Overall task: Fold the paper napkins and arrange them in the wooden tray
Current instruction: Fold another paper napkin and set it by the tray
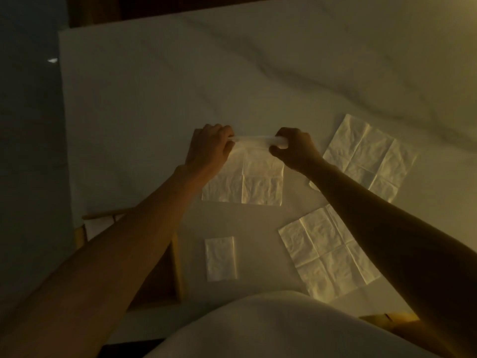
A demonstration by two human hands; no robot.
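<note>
White bedsheet (154,104) under us, both hands, left (210,148) and right (294,148), pinching the napkin (258,184) far edge, tray (178,267) near-left.

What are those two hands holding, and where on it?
Both hands, left hand and right hand, pinch the far edge of one paper napkin, one at each far corner, lifting it.
</note>
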